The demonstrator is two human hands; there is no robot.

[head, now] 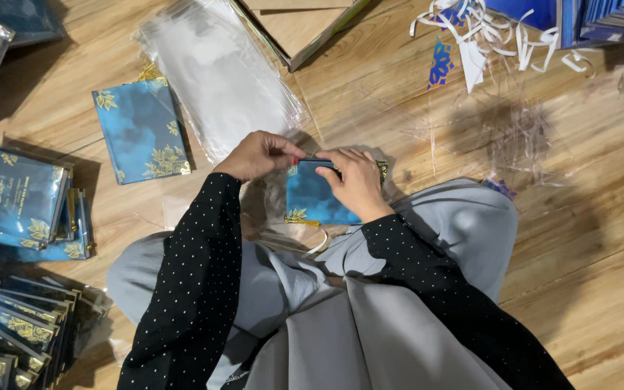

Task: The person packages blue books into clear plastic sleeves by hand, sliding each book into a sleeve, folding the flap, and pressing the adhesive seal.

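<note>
We sit on the wooden floor (586, 238) with a blue card (312, 198) held over our lap, both hands meeting at its top edge. Our left hand (258, 155) pinches that edge from the left, fingers closed tight on what looks like the flap of a clear sleeve around the card; the film itself is hard to make out there. Our right hand (355, 180) closes over the top right corner, thumb and fingers pressed on the card, so both grips are shut on the same piece. A gold tassel (303, 222) hangs at the card's lower left.

Judging from how things lie, we are well into the job but not finished. To our left stand stacks of cards (19, 202) already in shiny sleeves, and more lean in a row at the lower left (16, 328). One bare-looking blue card (141, 130) lies flat just beside a pile of empty sleeves (222, 72), which is thick, so plenty of wrapping seems left. White peeled strips (485, 32) are heaped at the upper right, near more blue stock (586, 18), and a loose sleeve (514, 137) lies on the floor to our right. A cardboard box (297, 25) sits above the sleeve pile.
</note>
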